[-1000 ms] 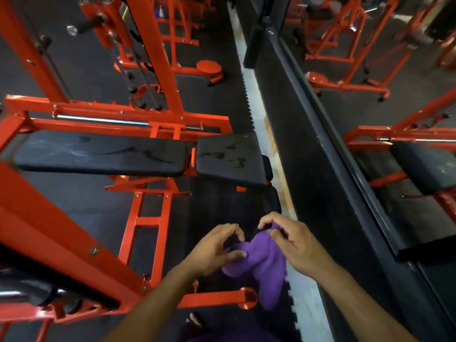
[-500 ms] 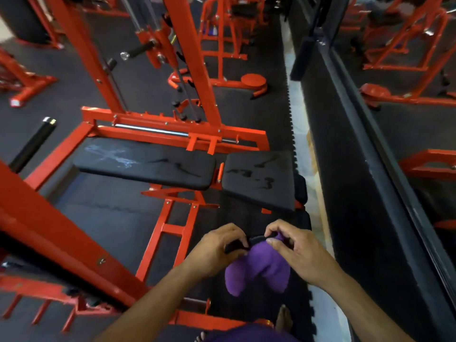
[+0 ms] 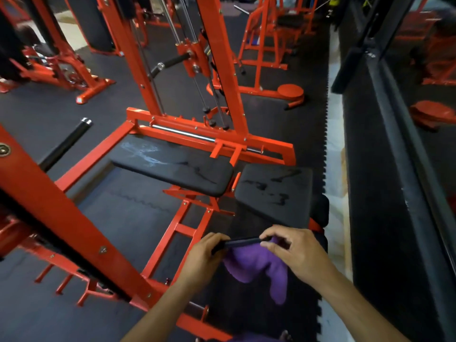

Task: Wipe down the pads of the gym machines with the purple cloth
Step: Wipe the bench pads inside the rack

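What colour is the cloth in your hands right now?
Purple; the cloth hangs between the left hand and right hand, clearest in the head view.

No readable text, label, brand or number can be made out; the pale smears on the long bench pad [image 3: 172, 166] appear to be marks, not writing.

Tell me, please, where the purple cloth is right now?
In the head view, the soft purple cloth hangs low and centre-right between the left hand and right hand, which hold its top edge, just in front of the smaller black seat pad.
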{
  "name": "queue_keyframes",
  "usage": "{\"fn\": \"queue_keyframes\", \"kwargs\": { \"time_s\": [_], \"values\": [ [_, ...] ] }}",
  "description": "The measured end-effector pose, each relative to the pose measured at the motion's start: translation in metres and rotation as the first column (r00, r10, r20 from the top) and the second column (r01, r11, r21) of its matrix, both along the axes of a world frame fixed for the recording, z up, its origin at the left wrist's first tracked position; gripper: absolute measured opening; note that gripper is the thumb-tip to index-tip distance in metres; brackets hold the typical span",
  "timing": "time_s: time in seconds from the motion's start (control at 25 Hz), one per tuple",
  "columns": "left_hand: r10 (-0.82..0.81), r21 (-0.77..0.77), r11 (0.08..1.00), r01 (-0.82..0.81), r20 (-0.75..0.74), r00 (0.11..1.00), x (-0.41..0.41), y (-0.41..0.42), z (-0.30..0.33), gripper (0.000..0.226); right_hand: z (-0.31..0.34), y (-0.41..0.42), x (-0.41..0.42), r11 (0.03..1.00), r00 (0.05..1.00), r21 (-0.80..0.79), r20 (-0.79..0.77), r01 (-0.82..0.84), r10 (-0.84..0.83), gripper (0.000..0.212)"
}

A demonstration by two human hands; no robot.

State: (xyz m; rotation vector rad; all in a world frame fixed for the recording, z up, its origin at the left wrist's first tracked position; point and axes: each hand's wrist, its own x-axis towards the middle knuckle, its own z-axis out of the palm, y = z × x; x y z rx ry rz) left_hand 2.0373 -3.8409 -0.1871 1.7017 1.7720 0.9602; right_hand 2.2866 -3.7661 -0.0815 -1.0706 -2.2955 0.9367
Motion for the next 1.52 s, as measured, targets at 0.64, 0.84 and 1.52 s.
{"fn": "queue_keyframes", "kwargs": {
  "time_s": [0.64, 0.84, 1.52],
  "values": [
    [-0.282, 0.016, 0.959, 0.283, -0.023, 0.959, -0.048, 0.007, 0.052, 0.04, -0.005, -0.032, 0.033, 0.982, 0.982, -0.031, 0.041, 0.184, -0.182, 0.024],
    [-0.277, 0.006, 0.961, 0.277, -0.001, 0.961, -0.036, 0.019, 0.051, 0.032, -0.002, -0.049, 0.037, 0.948, 0.951, -0.073, 0.03, 0.31, -0.309, 0.03],
    [-0.381, -0.268, 0.803, 0.532, 0.455, 0.805, 0.06, 0.078, 0.037, 0.026, 0.025, -0.015, 0.104, 0.866, 0.873, -0.152, -0.037, 0.476, -0.487, 0.007]
  ]
}}
